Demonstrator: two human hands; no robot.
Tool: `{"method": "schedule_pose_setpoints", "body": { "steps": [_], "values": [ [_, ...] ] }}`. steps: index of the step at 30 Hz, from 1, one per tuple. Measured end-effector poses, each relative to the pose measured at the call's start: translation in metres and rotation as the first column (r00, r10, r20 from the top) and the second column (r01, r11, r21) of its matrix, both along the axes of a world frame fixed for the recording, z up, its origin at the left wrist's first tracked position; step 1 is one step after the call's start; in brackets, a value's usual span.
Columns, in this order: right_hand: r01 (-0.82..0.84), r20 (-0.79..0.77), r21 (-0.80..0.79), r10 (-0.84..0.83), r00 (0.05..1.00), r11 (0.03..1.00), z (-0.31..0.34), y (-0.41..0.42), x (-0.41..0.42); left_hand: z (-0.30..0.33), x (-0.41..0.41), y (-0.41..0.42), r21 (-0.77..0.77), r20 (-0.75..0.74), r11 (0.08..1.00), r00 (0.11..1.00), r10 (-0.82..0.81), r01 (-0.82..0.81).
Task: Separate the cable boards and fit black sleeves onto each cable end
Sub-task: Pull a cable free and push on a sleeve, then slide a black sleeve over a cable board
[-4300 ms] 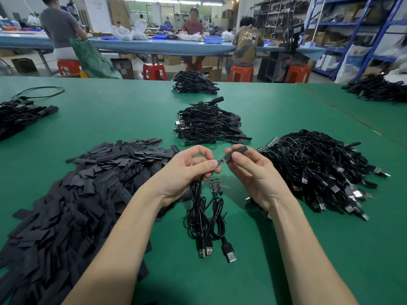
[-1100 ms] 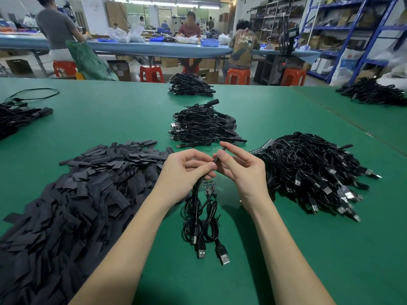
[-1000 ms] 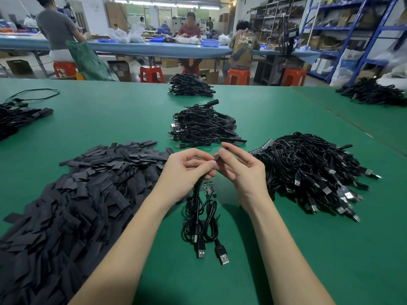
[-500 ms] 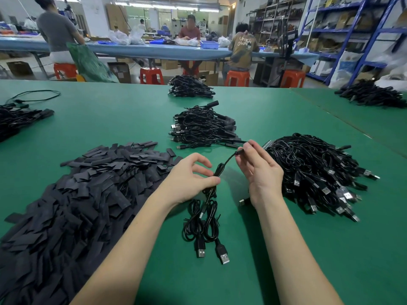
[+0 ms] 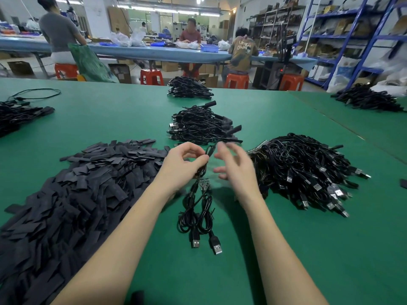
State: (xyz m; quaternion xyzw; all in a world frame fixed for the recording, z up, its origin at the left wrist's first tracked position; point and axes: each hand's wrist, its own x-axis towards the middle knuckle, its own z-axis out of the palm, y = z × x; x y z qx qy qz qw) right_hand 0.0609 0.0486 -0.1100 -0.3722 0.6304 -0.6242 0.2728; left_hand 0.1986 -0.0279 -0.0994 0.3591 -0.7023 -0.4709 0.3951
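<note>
Two heaps flank the hands: sleeves, cables; left hand pinches cable; right hand blurred, seemingly loose

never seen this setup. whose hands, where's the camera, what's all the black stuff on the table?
One head-worn camera looks down at a person's bare hands; there is no robot. The left hand pinches a black cable whose far end wears a sleeve. The right hand is blurred, fingers spread, apparently holding nothing. On the green table: flat black sleeves on the left, unsleeved cables on the right, finished ones ahead. Two coiled cables with bare boards lie below.
</note>
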Motion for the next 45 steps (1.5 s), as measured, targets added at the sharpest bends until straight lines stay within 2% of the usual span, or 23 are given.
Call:
{"method": "schedule_pose_setpoints", "body": {
  "steps": [3,5,9,16,21,24,28,30,32,34,39,42,45],
  "values": [
    [-0.055,-0.353,0.169,0.112,0.929,0.984,-0.010,0.000,0.009,-0.002,0.000,-0.001,-0.028,0.001,0.999,0.999,0.044,-0.044],
    [-0.006,-0.450,0.204,0.099,0.888,0.979,-0.012,0.000,0.011,-0.004,-0.002,-0.002,-0.022,0.006,0.998,0.998,0.066,-0.065],
    [0.087,-0.474,0.177,0.007,0.880,0.980,-0.018,0.000,0.012,-0.001,-0.004,-0.009,-0.027,0.018,0.995,0.996,0.093,-0.092],
    [0.191,-0.574,0.166,-0.063,0.816,0.967,-0.026,-0.009,0.012,0.033,-0.028,-0.044,-0.357,0.168,0.931,0.975,0.143,-0.075],
    [0.206,-0.580,0.191,-0.059,0.812,0.960,-0.031,-0.018,0.009,0.061,-0.047,-0.090,-0.604,0.328,0.792,0.933,0.146,0.089],
    [0.200,-0.590,0.217,-0.035,0.806,0.955,-0.033,-0.023,0.007,0.068,-0.058,-0.121,-0.694,0.419,0.697,0.888,0.188,0.180],
    [0.210,-0.599,0.233,-0.030,0.800,0.950,-0.036,-0.026,0.005,0.059,-0.068,-0.149,-0.721,0.502,0.654,0.823,0.265,0.230],
    [0.208,-0.591,0.241,-0.027,0.806,0.948,-0.036,-0.027,0.005,0.043,-0.070,-0.156,-0.653,0.619,0.702,0.735,0.277,0.285],
    [0.203,-0.578,0.240,-0.029,0.816,0.949,-0.036,-0.028,0.004,0.027,-0.070,-0.159,-0.595,0.670,0.755,0.688,0.277,0.275],
    [0.200,-0.574,0.240,-0.028,0.818,0.950,-0.036,-0.028,0.005,0.020,-0.069,-0.158,-0.597,0.654,0.766,0.697,0.293,0.238],
    [0.204,-0.570,0.253,-0.025,0.821,0.946,-0.034,-0.027,0.007,0.023,-0.062,-0.150,-0.665,0.597,0.720,0.721,0.352,0.200],
    [0.208,-0.575,0.256,-0.025,0.818,0.944,-0.032,-0.025,0.008,0.023,-0.055,-0.131,-0.652,0.485,0.753,0.813,0.322,0.090],
    [0.208,-0.581,0.260,-0.019,0.814,0.943,-0.030,-0.024,0.009,0.015,-0.046,-0.094,-0.540,0.284,0.839,0.925,0.253,-0.064]
  ]
}}
